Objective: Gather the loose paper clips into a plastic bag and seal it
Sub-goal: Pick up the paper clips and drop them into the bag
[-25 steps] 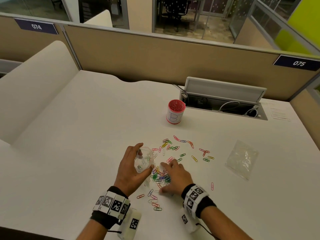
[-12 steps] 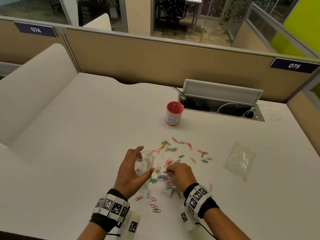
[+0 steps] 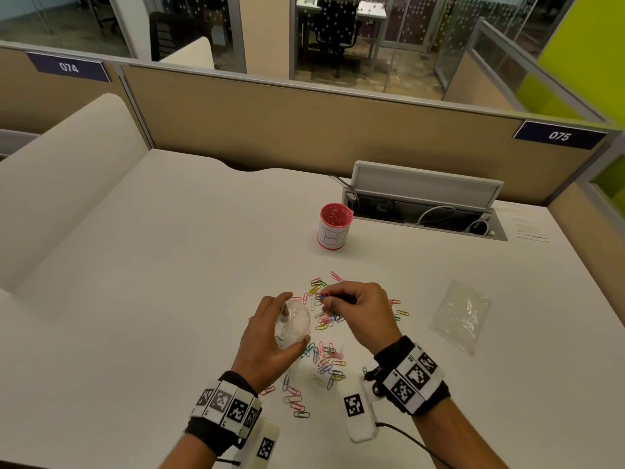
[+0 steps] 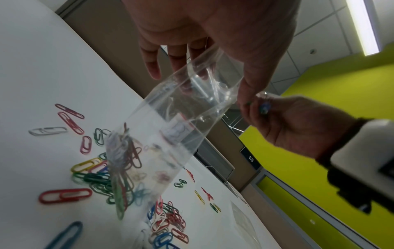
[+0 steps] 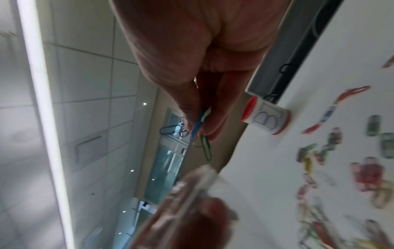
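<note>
**Loading a pinch of clips into the bag**

Your left hand (image 3: 267, 340) grips the bag (image 3: 293, 323) by its upper part, thumb on one side and fingers on the other, so that the mouth bows open toward your right hand (image 3: 358, 313). The bag hangs above the table (image 3: 135, 299); the left wrist view shows a few clips already at its bottom. Held this way, the opening likely needs no second hand to spread it.

Your right hand has its fingers (image 5: 213, 121) pressed together on a small bunch of clips (image 5: 198, 129), blue, green and red among them, with one green clip dangling below. The bunch is just beside the bag mouth, not yet over it.

Most loose clips (image 3: 324, 360) still lie scattered on the table between and beyond your hands. A cup (image 3: 334, 225) stands farther back and a second bag (image 3: 461, 314) lies well to the right.

Compared with half a second ago, your right hand has lifted off the pile and moved up toward the mouth with its load; the left hand and bag have stayed roughly where they were.
</note>
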Demonstrator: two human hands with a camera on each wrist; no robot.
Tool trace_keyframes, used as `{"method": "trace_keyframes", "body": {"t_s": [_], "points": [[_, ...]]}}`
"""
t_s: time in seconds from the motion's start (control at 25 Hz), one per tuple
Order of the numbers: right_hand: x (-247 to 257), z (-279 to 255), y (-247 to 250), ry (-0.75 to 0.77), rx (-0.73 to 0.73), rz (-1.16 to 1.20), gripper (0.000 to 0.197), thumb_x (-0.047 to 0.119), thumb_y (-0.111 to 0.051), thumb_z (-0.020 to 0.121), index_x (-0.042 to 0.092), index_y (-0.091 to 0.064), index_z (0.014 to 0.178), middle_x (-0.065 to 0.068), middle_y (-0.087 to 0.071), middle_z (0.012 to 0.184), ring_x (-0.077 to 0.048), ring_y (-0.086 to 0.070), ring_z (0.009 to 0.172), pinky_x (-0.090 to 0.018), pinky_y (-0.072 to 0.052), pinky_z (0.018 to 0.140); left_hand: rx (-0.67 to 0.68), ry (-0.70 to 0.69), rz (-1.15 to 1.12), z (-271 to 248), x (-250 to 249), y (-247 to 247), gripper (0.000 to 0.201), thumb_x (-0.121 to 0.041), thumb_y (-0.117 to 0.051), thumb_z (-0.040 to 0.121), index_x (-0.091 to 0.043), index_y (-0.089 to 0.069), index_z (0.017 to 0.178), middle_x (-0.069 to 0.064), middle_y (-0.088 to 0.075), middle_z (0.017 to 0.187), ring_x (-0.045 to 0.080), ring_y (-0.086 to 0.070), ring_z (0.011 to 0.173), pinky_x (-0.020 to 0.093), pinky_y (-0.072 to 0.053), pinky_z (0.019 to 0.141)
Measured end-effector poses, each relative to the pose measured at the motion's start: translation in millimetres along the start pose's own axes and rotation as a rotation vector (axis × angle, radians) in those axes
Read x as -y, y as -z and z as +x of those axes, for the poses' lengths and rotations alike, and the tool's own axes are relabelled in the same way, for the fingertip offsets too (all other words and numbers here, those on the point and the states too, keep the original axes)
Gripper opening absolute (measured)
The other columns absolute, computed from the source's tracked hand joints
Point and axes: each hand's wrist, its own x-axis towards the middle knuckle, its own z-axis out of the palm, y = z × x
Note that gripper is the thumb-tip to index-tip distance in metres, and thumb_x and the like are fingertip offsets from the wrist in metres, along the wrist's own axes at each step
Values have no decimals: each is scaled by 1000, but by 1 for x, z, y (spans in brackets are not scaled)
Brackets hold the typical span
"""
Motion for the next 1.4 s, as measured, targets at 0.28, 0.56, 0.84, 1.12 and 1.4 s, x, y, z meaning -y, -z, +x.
{"method": "trace_keyframes", "body": {"t_s": [0.28,0.56,0.84,1.12,1.4], "points": [[36,-8,-20,142,161,-313,15,11,-65,85,19,-75,94,7,-73,82,-8,-68,76,-26,-57,79,-6,-51,-49,1,-9,-3,61,-41,-65,70,-27,-46,126,-7,-52,101,8,-53,93,25,-49,77],[39,-15,-31,214,191,-502,16,16,-62,88,20,-72,99,3,-72,95,-12,-65,88,-31,-55,86,-27,-45,-79,-1,-8,-2,56,-40,-65,71,-23,-50,122,-5,-54,101,12,-55,92,30,-51,75],[2,-10,0,29,84,-210,12,15,-64,88,21,-72,94,12,-72,95,2,-65,91,-19,-53,82,-51,-14,-47,-3,-4,3,69,-51,-61,70,-18,-47,129,-5,-51,99,7,-53,94,21,-46,80],[-129,-64,55,-445,263,-868,100,64,-61,77,23,-8,151,-7,-1,161,-29,-2,147,-44,-15,119,-133,-12,-34,-2,13,25,66,-47,-64,71,-16,-47,127,-3,-51,96,2,-51,93,6,-39,78],[-147,-76,27,-351,550,-1112,128,83,-50,59,26,26,145,-11,42,147,-36,34,137,-54,13,113,-206,8,9,1,23,44,68,-49,-62,69,-14,-48,126,-2,-52,95,-6,-50,93,13,-39,79]]}}
